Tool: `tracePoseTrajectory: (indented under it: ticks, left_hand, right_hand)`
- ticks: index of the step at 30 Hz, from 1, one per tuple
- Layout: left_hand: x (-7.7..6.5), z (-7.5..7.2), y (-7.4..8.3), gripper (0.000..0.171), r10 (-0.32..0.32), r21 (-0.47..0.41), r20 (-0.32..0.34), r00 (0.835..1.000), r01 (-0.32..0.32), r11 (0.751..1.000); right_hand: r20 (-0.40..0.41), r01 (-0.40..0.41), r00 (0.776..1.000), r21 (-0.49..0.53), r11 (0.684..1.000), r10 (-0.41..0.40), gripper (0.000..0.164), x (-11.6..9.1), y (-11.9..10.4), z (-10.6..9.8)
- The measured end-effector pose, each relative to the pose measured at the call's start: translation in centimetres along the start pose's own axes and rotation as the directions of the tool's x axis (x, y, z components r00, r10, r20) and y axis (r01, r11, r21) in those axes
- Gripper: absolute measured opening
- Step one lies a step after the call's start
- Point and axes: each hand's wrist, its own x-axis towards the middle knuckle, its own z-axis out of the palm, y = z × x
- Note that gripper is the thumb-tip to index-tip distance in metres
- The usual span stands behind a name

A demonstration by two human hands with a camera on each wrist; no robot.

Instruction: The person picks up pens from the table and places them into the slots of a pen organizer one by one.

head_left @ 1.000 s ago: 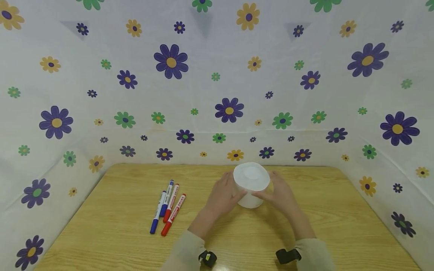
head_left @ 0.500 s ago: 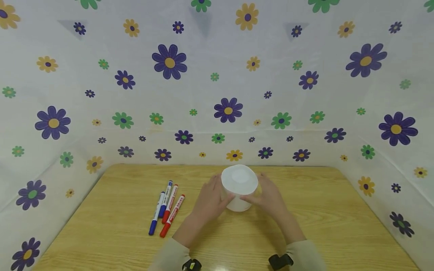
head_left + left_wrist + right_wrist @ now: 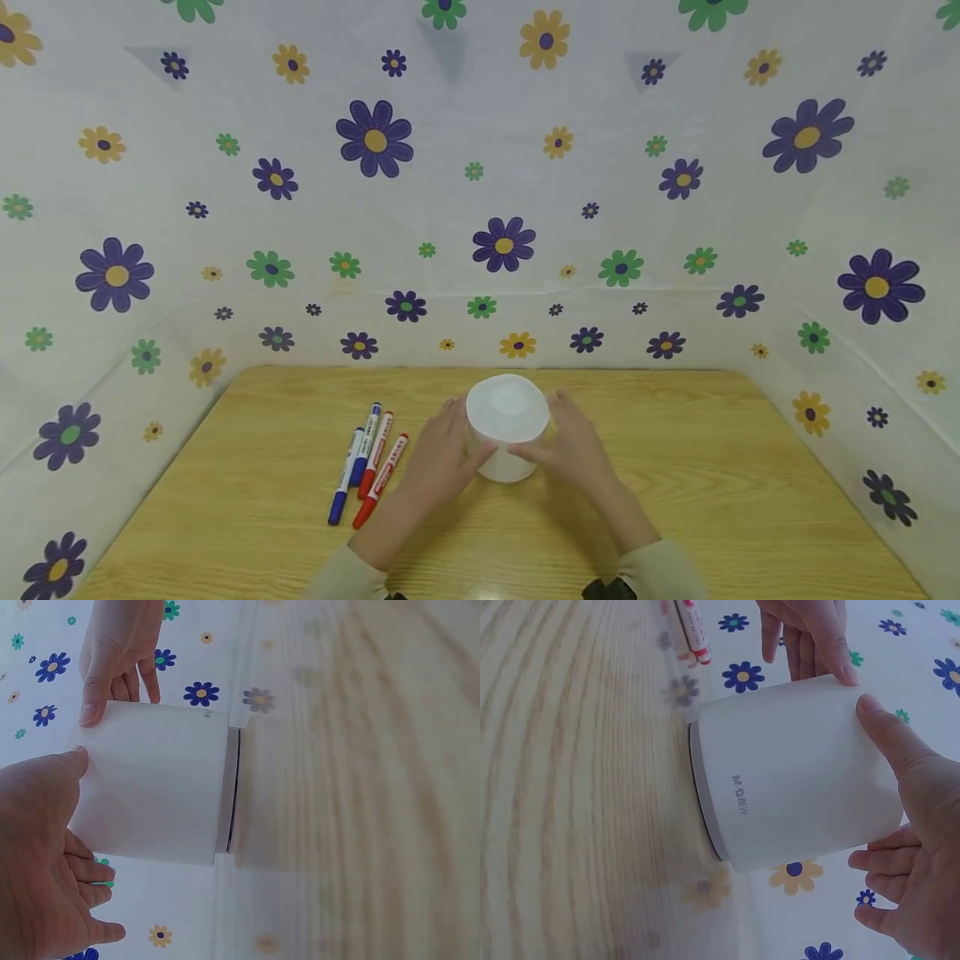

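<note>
Both hands hold a white round pen holder (image 3: 508, 467), upright with its mouth facing up. The left hand (image 3: 441, 457) grips it from the left and the right hand (image 3: 576, 446) from the right. Both thumbs lie on the near wall just below the rim, almost meeting; the other fingers reach round the sides, partly hidden in the head view. Small grey lettering marks the wall of the pen holder (image 3: 802, 776) low down in the right wrist view. Its narrower dark-edged base is right at the table top.
To the left, two blue-capped markers (image 3: 346, 477) and two red-capped markers (image 3: 381, 481) lie close together on the wooden table (image 3: 675, 467). A white flowered cloth (image 3: 442, 200) hangs behind the table and along both sides.
Both hands have moved the pen holder to the left and a little toward the person, keeping the same hold. The markers stay in place; the head view shifts slightly.
</note>
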Motion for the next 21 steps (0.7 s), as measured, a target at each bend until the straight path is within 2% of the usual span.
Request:
tracePoseTrajectory:
  ticks: [9, 13, 17, 21]
  left_hand:
    - [-0.8, -1.2, -0.5, 0.081, 0.007, 0.016, 0.006, 1.0, -0.007, 1.0]
    - [-1.1, -1.9, -0.8, 0.084, -0.027, 0.075, 0.061, 0.998, 0.023, 0.997]
    - [-1.2, -2.7, -1.0, 0.086, -0.056, 0.139, 0.124, 0.991, 0.039, 0.99]
    - [-1.0, -3.0, -1.1, 0.086, -0.053, 0.15, 0.152, 0.987, 0.03, 0.988]
  right_hand:
    - [-0.028, 0.068, 0.997, -0.028, 0.997, -0.068, 0.09, -0.3, -0.9, 0.5]
    - [-0.04, 0.095, 0.994, -0.062, 0.994, -0.098, 0.089, -0.2, -1.2, 0.7]
    - [-0.015, 0.077, 0.997, -0.074, 0.994, -0.078, 0.089, -0.2, -1.4, 0.7]
    - [0.005, 0.037, 0.999, -0.054, 0.998, -0.037, 0.086, -0.2, -1.5, 0.6]
